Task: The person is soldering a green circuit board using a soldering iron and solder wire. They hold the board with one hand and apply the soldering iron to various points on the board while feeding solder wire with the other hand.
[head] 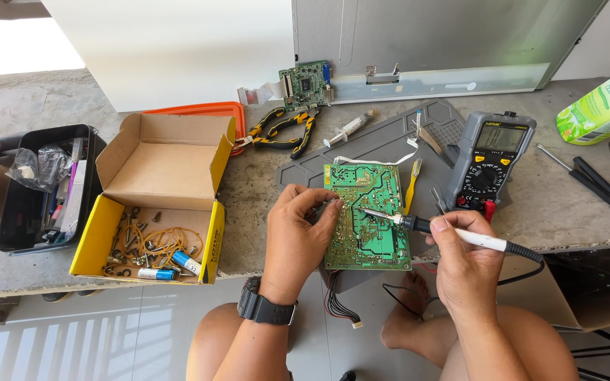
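Observation:
A green circuit board (365,222) lies solder side up on a grey mat (390,141) at the bench's front edge. My right hand (464,264) grips a soldering iron (446,231) like a pen, its tip resting on the middle of the board. My left hand (298,236), with a black watch on its wrist, sits at the board's left edge and pinches something thin against it; I cannot tell what it is. A bundle of wires with a white plug (340,310) hangs below the board.
A multimeter (492,159) stands right of the board. Behind it lie pliers (284,134), a syringe (347,128) and a small circuit board (305,85). An open yellow cardboard box (153,204) with batteries and small parts sits left, a black bin (44,187) further left. Screwdrivers (591,180) lie far right.

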